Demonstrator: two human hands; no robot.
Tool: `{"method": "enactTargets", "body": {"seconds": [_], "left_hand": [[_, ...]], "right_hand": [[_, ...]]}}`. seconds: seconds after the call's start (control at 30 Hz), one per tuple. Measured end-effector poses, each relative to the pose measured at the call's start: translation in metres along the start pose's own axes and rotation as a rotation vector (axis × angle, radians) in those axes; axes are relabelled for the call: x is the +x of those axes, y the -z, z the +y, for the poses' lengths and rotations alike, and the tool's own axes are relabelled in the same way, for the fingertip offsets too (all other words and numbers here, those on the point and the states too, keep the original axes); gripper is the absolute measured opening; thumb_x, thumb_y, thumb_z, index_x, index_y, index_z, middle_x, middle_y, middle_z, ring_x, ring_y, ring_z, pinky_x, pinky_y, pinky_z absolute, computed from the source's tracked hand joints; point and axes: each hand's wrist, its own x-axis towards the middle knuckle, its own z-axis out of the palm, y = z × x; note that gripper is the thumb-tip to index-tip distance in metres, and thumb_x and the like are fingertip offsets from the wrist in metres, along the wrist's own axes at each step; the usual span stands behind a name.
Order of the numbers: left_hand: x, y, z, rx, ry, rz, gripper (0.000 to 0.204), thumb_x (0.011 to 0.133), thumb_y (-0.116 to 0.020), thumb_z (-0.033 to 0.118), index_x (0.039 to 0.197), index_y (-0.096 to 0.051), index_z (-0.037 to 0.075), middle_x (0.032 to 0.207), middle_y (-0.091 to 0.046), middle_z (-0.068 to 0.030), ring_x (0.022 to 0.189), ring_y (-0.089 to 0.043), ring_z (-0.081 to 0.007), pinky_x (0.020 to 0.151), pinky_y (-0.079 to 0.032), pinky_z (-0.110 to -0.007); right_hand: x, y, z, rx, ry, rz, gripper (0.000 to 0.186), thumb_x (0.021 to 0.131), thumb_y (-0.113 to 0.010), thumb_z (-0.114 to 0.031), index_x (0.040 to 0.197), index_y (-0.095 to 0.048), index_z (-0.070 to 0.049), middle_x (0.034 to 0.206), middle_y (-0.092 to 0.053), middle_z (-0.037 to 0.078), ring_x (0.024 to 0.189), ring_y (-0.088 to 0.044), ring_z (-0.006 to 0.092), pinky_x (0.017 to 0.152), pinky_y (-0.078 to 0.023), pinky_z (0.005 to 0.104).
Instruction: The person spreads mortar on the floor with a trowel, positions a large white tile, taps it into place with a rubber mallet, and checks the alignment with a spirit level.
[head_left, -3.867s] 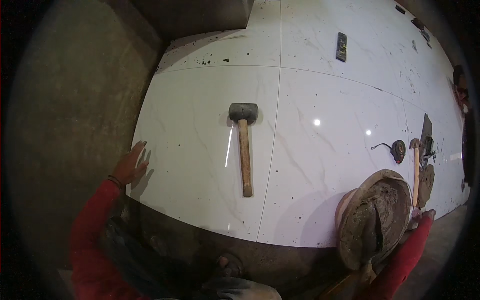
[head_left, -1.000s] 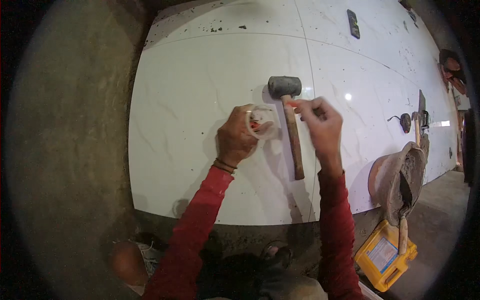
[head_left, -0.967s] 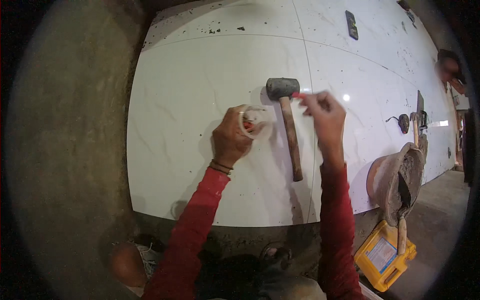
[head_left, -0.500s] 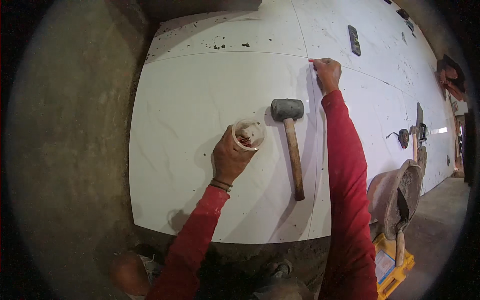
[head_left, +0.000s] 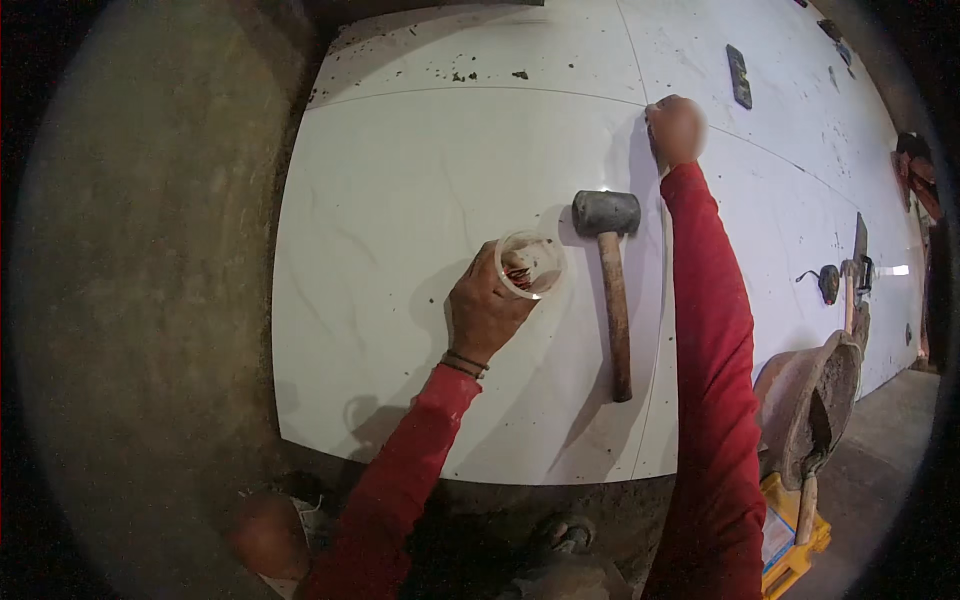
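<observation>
Over marble-patterned tiles (head_left: 390,170), the left hand (head_left: 488,312) grips a plastic cup (head_left: 545,264). Whether the right hand (head_left: 678,128) grips anything, I cannot tell.

Bare tile (head_left: 370,190) gives free passage at centre left; the mallet (head_left: 614,290) lies between the cup (head_left: 550,263) and right sleeve (head_left: 712,340), and the bucket (head_left: 786,388) obstructs lower right.

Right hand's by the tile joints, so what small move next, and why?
I'd probably press your right hand gently down at the crossing of the tile joints: it sits right there, though anything it pinches is hidden, and your left hand holds a clear cup of small red pieces, possibly joint spacers.
</observation>
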Motion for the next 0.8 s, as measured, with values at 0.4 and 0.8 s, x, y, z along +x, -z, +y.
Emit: {"method": "enactTargets", "body": {"seconds": [0.4,0.8], "left_hand": [[0.003,0.008,0.014,-0.184,-0.204,-0.08,0.037,0.08,-0.077,0.026,0.112,-0.063,0.013,0.103,-0.064,-0.0046,0.089,-0.067,-0.0269,0.073,-0.056,-0.035],[-0.063,0.015,0.025,-0.165,-0.223,-0.123,0.038,0.078,-0.074,0.011,0.114,-0.06,0.007,0.103,-0.064,-0.0119,0.094,-0.065,-0.0329,0.08,-0.054,-0.04]], "right_hand": [[-0.234,0.111,-0.073,-0.017,0.834,-0.421,0.014,0.073,-0.071,-0.01,0.085,-0.073,-0.004,0.114,-0.067,0.013,0.111,-0.056,0.0307,0.097,-0.043,0.0409],[-0.309,0.136,-0.066,-0.027,0.753,-0.341,0.014,0.07,-0.073,-0.012,0.083,-0.072,-0.007,0.12,-0.063,0.012,0.114,-0.055,0.0306,0.101,-0.038,0.047]]}}
